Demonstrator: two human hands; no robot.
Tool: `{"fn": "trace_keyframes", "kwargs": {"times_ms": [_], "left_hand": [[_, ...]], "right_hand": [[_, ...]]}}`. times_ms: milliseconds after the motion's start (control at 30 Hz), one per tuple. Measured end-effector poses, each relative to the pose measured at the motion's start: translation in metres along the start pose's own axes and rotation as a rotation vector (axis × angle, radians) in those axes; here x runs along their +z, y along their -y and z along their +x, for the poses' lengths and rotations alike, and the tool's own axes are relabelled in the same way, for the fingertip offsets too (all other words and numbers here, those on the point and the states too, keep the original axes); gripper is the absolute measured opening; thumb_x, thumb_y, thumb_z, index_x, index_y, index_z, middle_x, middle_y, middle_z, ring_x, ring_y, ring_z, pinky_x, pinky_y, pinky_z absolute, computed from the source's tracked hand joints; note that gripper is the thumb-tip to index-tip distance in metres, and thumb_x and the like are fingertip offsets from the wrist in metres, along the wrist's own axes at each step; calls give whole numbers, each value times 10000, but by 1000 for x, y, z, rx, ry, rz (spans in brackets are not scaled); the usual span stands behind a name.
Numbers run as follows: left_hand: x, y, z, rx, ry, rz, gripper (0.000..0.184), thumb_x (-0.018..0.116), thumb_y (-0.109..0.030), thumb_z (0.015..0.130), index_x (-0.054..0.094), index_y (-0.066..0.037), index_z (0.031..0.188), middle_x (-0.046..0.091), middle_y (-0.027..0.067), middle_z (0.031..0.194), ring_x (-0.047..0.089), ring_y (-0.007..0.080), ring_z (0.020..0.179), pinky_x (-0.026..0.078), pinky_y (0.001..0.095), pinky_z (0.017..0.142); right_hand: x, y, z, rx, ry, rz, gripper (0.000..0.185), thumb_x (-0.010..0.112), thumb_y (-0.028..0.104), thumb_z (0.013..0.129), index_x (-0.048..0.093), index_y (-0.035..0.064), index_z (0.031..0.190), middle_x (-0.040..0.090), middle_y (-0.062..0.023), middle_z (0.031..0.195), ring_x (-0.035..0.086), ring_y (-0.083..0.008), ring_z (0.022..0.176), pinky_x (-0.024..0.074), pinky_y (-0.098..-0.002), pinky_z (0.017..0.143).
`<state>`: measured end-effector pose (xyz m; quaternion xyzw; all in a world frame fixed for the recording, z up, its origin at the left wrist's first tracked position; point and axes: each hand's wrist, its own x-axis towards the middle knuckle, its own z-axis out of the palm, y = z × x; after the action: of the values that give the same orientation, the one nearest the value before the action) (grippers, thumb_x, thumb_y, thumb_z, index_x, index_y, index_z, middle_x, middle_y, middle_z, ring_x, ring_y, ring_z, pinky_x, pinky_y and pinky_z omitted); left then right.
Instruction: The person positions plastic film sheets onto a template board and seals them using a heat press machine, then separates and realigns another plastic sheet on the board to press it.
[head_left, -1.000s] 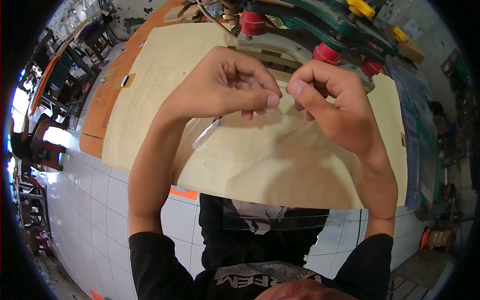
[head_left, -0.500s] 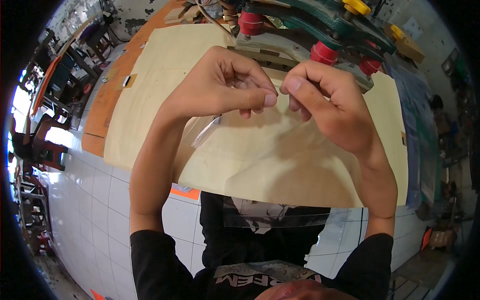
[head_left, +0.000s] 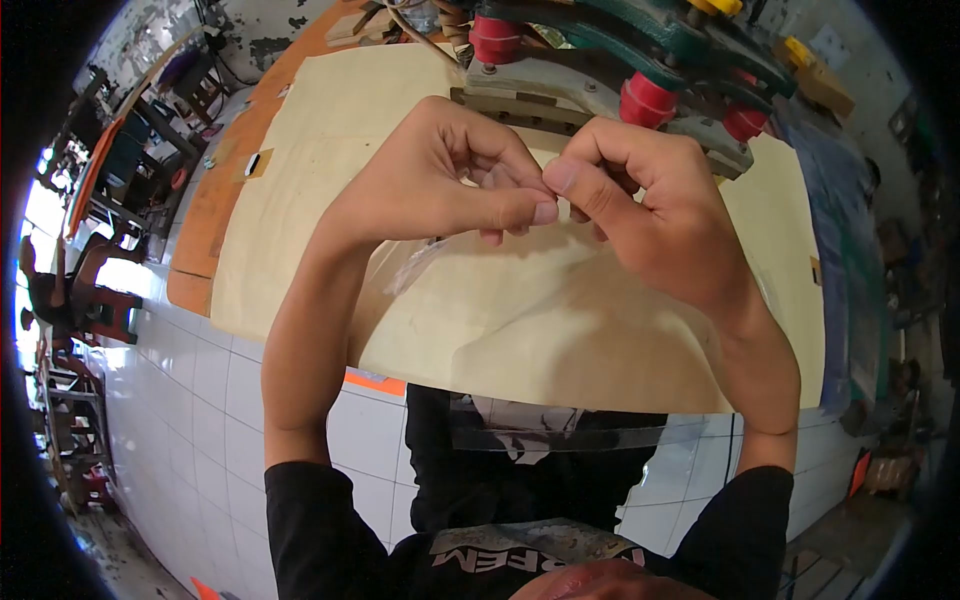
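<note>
My left hand (head_left: 455, 180) is pinched closed above the pale sheet on the table (head_left: 480, 340); what it holds is too small to make out. My right hand (head_left: 640, 195) is pinched too, its fingertips meeting the left ones, and anything between them is hidden. A crumpled clear plastic piece (head_left: 412, 266) lies on the sheet below my left hand. Just beyond the hands stands a dark green machine (head_left: 600, 45) with red knobs and a metal base.
Wood scraps (head_left: 362, 25) lie at the table's back left. A small dark-and-white object (head_left: 252, 165) sits on the left edge of the sheet. Blue plastic sheeting (head_left: 830, 250) hangs at the right. A stool (head_left: 112, 315) stands on the tiled floor at left.
My right hand has moved left, closing the gap between the two hands until the fingertips meet. The left hand has stayed nearly still.
</note>
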<state>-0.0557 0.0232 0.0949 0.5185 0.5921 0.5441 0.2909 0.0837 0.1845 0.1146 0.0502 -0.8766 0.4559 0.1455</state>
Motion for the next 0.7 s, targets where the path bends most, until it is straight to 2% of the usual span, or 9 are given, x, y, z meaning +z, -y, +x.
{"fn": "trace_keyframes", "kwargs": {"times_ms": [67, 133, 267, 333, 467, 567, 633, 700], "left_hand": [[1, -1, 0, 1, -10, -16, 131, 775, -58, 783, 695, 45, 782, 665, 79, 657, 628, 109, 546, 507, 227, 492], [1, -2, 0, -9, -20, -2, 126, 782, -51, 773, 696, 42, 774, 665, 81, 653, 630, 110, 544, 503, 221, 485], [3, -2, -1, 1, -5, -35, 121, 790, -47, 762, 702, 35, 770, 664, 74, 644, 628, 104, 535, 493, 211, 479], [5, -8, 0, -49, -15, 27, 114, 792, -45, 758, 705, 30, 766, 664, 65, 636, 623, 96, 521, 482, 202, 474], [6, -7, 0, -52, -38, 21, 113, 794, -46, 757, 708, 27, 761, 661, 55, 624, 618, 88, 509, 476, 199, 472], [2, -4, -1, -34, -20, 24, 118, 792, -41, 758, 706, 38, 771, 670, 75, 648, 623, 96, 520, 489, 209, 473], [-1, -3, -1, -15, -45, 21, 130, 791, -37, 758, 703, 53, 788, 675, 98, 671, 631, 112, 533, 510, 220, 479], [-5, -6, -3, -20, -57, 20, 133, 790, -34, 758, 698, 58, 789, 676, 106, 677, 635, 121, 538, 517, 226, 476]], "right_hand": [[0, -3, 1, 21, -34, 33, 154, 636, 123, 897, 627, -13, 827, 537, 45, 659, 417, -11, 590, 324, -194, 519], [0, -5, 3, -109, -53, -23, 191, 666, 174, 860, 667, -13, 819, 623, -81, 610, 508, -91, 484, 416, -256, 474], [3, -3, 3, -96, -43, -20, 194, 656, 167, 865, 663, -19, 811, 604, -101, 598, 519, -121, 471, 426, -265, 479], [3, -3, 4, -126, -106, -95, 208, 651, 174, 874, 658, -18, 795, 594, -117, 594, 533, -129, 474, 436, -273, 486], [3, -6, 5, -97, -93, -66, 211, 651, 177, 878, 656, -13, 784, 602, -120, 600, 549, -130, 484, 441, -275, 496], [3, -11, 6, -167, -129, -102, 231, 654, 191, 884, 652, -13, 775, 575, -118, 583, 526, -121, 485, 422, -278, 487], [-4, -5, 6, 12, -34, 8, 227, 649, 195, 896, 657, -7, 793, 557, -63, 562, 487, -91, 496, 392, -271, 478], [-14, -8, 5, -5, 36, 15, 227, 644, 199, 906, 657, -4, 805, 550, -30, 571, 468, -74, 510, 378, -261, 478]]}}
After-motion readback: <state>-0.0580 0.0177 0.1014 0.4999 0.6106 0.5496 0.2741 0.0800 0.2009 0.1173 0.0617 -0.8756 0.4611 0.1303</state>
